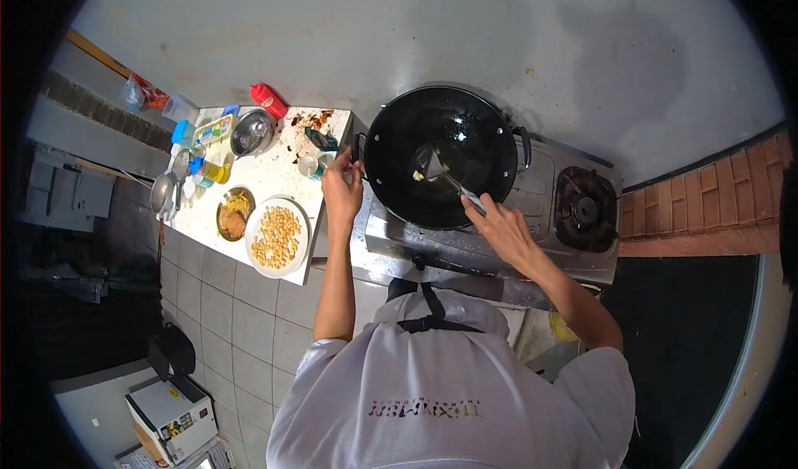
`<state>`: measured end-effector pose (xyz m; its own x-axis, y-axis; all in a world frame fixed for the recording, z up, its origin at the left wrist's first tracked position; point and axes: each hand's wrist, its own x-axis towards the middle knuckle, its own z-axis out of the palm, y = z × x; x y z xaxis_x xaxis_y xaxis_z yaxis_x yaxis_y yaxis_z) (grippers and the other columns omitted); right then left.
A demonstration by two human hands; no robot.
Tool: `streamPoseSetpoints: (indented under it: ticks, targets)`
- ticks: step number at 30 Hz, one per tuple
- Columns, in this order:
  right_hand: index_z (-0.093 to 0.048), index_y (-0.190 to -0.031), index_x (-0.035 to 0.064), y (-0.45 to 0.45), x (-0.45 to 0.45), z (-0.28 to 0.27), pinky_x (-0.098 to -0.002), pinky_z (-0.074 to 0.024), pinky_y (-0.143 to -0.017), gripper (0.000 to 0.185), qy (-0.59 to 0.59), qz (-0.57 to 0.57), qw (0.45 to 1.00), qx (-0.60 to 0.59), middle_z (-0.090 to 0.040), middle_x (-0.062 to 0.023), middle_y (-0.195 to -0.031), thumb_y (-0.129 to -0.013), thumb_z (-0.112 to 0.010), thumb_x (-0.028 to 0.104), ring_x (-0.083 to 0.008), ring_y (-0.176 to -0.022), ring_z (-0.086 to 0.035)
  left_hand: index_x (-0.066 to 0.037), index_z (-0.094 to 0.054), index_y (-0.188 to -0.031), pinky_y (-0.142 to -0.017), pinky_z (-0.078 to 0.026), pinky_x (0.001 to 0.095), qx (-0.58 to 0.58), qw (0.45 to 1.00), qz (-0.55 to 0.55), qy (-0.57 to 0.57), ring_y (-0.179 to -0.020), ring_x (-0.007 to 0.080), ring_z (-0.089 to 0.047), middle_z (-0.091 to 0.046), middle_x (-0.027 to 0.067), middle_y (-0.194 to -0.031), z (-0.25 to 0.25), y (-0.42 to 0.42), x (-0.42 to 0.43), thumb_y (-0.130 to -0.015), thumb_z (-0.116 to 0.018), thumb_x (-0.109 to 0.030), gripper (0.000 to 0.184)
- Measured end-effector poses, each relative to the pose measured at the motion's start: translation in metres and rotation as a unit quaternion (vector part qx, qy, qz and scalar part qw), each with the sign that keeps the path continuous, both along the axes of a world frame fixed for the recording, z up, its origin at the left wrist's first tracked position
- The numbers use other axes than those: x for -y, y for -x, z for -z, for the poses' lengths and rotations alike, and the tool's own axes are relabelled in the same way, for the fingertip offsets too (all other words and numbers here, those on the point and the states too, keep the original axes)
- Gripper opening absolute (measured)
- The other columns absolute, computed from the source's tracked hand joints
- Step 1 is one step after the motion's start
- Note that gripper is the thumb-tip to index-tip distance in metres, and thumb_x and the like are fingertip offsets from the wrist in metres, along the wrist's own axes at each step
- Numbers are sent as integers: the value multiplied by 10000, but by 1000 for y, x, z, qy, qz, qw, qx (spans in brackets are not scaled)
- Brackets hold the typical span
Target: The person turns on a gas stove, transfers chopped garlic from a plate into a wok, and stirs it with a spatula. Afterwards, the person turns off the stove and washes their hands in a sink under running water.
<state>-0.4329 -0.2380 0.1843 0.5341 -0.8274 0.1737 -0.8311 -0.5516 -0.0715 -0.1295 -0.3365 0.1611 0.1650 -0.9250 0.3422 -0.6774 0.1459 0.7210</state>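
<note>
A large black wok (490, 124) sits over the left side of the gas stove (540, 211). At its left side, my left hand (342, 190) is closed on the small loop handle (357, 148). My right hand (503, 232) grips the handle of a metal spatula (472, 198) at the near right rim. The spatula's blade lies in the wok, touching or close to a small pale bit of food (418, 175). The wok's inside looks shiny and wet.
Left of the stove, a white table (220, 249) holds a plate of pale round pieces (277, 234), a bowl of food (236, 214), a steel bowl (253, 133), a red squeeze bottle (268, 101) and a cup (310, 167). A second burner (584, 209) is at right. A wall (357, 37) rises behind.
</note>
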Motion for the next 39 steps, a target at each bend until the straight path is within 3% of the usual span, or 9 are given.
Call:
streamPoseSetpoints:
  ticks: [6, 17, 20, 23, 24, 26, 29, 39]
  targets:
    - [-541, -1292, 74, -15, -4, -5, -324, -580, -573, 520, 2, -54, 999, -6, -494, -91, -946, -779, -606, 25, -200, -685, -647, 56, -641, -1161, -702, -519, 360, -4, 1000, 7, 1, -738, 279, -669, -680, 216, -854, -5, 3, -1, -857, -638, -45, 321]
    - [-559, -1303, 81, -9, -1, -14, -340, -567, -585, 519, -13, -40, 999, 12, -498, -100, -947, -789, -598, 20, -226, -689, -653, 65, -637, -1152, -731, -506, 376, 0, 1000, 3, -5, -761, 307, -648, -666, 208, -846, 2, -1, 0, -858, -640, -50, 316]
    - [-553, -1307, 74, -4, -3, -14, -376, -569, -591, 533, -40, -26, 998, 33, -520, -128, -967, -781, -602, 5, -274, -677, -658, 68, -638, -1149, -728, -503, 375, -8, 1000, 11, 4, -755, 309, -643, -663, 205, -836, 3, -2, 0, -858, -637, -54, 315]
    - [-556, -1297, 52, 6, 3, -24, -445, -539, -578, 518, -75, 89, 982, 147, -582, -202, -916, -786, -607, -18, -384, -646, -641, 70, -639, -1148, -723, -500, 373, -8, 1000, 11, 5, -754, 305, -641, -663, 203, -835, 4, -3, 0, -855, -639, -56, 318]
    - [-556, -1297, 52, 8, 3, -26, -445, -539, -578, 518, -74, 89, 982, 146, -582, -202, -916, -786, -607, -18, -384, -646, -641, 70, -639, -1148, -723, -500, 373, -8, 1000, 11, 5, -754, 305, -641, -663, 203, -835, 5, -3, 0, -855, -639, -56, 318]
    - [-576, -1276, 56, 11, 2, -29, -469, -504, -567, 394, -48, 95, 965, 240, -570, -212, -840, -884, -597, 21, -413, -630, -611, 70, -638, -1148, -721, -500, 373, -3, 1000, 11, -1, -755, 305, -642, -662, 201, -832, 5, -3, 1, -853, -640, -59, 322]
    - [-589, -1265, 36, 4, -7, -30, -441, -511, -541, 480, -27, 85, 972, 219, -575, -210, -850, -796, -572, -66, -375, -632, -635, 67, -638, -1151, -721, -501, 373, 1, 1000, 7, 2, -756, 301, -642, -662, 199, -831, 2, -1, 0, -855, -639, -62, 323]
    - [-534, -1306, -9, -24, -25, -47, -437, -517, -533, 529, -74, 103, 984, 128, -550, -222, -838, -782, -565, -76, -372, -612, -638, 60, -630, -1172, -695, -504, 357, -2, 1000, 14, -5, -730, 282, -648, -667, 209, -826, -1, 0, -1, -866, -635, -62, 329]
